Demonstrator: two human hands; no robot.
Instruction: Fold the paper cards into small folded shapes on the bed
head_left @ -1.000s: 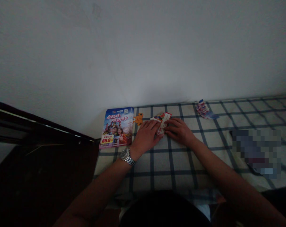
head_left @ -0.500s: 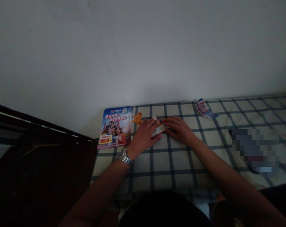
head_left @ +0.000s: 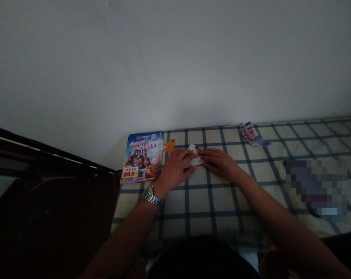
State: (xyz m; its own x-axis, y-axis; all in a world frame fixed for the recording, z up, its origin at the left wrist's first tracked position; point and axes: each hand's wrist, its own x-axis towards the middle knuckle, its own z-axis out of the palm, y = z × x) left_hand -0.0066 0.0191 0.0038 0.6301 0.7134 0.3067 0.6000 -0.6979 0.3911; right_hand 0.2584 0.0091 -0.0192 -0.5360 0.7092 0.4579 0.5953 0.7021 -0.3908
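My left hand [head_left: 174, 169], a metal watch on its wrist, lies flat with fingers stretched over a small folded printed paper [head_left: 196, 155] on the checked cloth [head_left: 210, 193]. My right hand [head_left: 221, 162] presses on the same paper from the right, fingertips meeting the left hand's. The paper is white with red and blue print and is mostly covered by my fingers. A stack of colourful flyers [head_left: 142, 157] lies just left of my left hand.
A small orange paper shape [head_left: 170, 146] sits between the flyers and the folded paper. Several folded paper pieces [head_left: 250, 134] lie at the back right near the wall. A blurred dark object [head_left: 316, 186] lies on the right. Dark wooden furniture [head_left: 47, 186] borders the left.
The paper, standing partly open a second ago, now lies folded flatter under both hands. My hands have closed in over it and stayed in the same spot.
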